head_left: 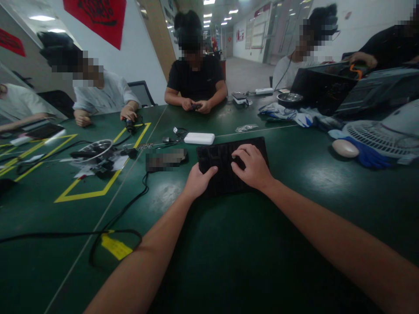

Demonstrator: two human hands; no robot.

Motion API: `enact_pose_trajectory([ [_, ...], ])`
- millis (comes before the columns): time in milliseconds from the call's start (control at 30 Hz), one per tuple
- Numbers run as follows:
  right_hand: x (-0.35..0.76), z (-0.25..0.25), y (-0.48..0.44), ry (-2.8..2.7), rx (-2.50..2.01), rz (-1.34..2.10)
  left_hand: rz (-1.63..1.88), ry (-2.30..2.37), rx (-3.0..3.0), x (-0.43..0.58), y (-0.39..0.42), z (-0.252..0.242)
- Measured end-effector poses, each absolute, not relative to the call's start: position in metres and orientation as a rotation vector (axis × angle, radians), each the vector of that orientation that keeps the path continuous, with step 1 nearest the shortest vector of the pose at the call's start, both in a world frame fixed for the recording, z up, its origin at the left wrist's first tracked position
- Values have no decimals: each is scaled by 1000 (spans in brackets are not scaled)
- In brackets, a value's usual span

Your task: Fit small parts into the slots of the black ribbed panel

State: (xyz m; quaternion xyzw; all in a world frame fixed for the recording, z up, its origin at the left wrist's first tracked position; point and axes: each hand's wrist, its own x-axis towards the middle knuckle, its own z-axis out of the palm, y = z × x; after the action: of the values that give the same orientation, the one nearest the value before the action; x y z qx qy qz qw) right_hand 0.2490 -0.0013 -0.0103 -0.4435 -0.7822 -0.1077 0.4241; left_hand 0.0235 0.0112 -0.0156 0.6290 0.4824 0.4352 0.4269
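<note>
A black, flat rectangular panel, with ridges or recesses on its upper face, lies on the green table in front of me. My left hand grips its near-left edge, thumb on top and the other fingers hidden. Over the panel's right half, my right hand is curled, its fingertips closed around a small dark piece. Whether that piece is loose or joined to the panel I cannot tell. Just beyond the panel rests a white oblong block with a cable near it.
Left of the panel, black cables cross the table near a metal bowl and yellow tape marks. To the right are a white fan grille, blue gloves and an opened black case. Several people sit around the table.
</note>
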Motion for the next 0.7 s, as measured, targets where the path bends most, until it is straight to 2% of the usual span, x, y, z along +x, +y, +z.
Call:
enact_pose_trajectory([
  [700,249,-9,-1,-1952,-1128,-230,1088,1197,1561,25,9,-13],
])
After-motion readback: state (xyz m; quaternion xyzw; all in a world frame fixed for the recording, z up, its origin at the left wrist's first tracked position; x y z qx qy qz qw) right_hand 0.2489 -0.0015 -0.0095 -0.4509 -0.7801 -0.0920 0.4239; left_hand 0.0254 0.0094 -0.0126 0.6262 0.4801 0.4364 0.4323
